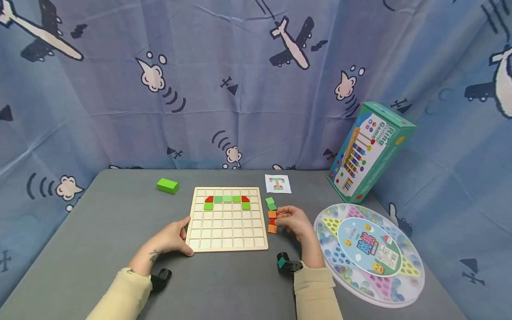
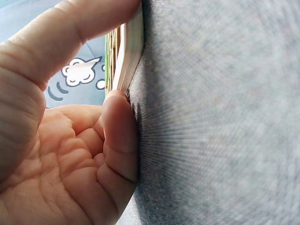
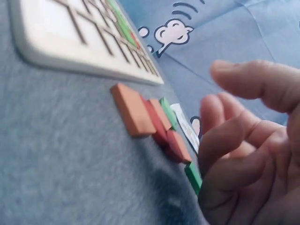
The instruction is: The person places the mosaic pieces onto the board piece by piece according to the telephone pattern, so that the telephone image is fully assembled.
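A square wooden grid board lies on the grey table with red and green pieces set in its upper rows. At its lower left corner my left hand holds the edge between thumb and fingers. In the left wrist view the thumb and a curled finger meet the board's side. My right hand hovers by the loose pieces right of the board, fingers loosely bent and nothing seen between them. These include green pieces, an orange piece and red pieces.
A pattern card lies behind the loose pieces. Far left is a green block. At right, a round Chinese checkers set lies near my right forearm, with a tall green box behind it. A printed curtain backs the table.
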The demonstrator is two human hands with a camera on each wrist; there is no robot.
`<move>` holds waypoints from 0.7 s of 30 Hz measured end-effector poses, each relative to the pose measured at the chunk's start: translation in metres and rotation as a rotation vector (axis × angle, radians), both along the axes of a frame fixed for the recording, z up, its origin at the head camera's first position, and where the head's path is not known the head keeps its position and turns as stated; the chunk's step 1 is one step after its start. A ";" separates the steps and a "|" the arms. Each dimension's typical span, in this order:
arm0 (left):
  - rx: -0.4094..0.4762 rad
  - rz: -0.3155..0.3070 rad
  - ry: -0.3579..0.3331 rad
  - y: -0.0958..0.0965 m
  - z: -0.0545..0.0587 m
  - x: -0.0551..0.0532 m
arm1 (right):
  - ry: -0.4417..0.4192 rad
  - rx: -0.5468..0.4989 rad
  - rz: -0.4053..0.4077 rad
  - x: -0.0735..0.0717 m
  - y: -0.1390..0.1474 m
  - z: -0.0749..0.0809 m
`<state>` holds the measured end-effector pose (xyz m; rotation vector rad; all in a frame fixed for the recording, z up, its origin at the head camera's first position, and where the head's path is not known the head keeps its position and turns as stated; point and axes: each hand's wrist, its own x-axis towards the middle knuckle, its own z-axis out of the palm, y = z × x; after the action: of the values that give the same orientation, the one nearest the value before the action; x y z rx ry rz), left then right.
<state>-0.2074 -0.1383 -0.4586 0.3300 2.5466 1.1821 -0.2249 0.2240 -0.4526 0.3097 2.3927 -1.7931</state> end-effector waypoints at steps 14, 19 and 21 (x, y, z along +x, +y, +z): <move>-0.006 -0.005 0.011 0.001 0.002 0.002 | -0.060 0.268 0.076 0.006 -0.008 -0.003; -0.011 0.003 0.011 0.001 0.003 0.002 | -0.016 0.374 0.110 0.006 -0.012 -0.002; -0.013 0.005 0.012 0.001 0.002 0.001 | -0.011 0.418 0.120 0.006 -0.013 -0.002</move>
<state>-0.2061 -0.1374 -0.4562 0.3282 2.5663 1.1678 -0.2190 0.2108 -0.4541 0.2100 2.6982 -1.2284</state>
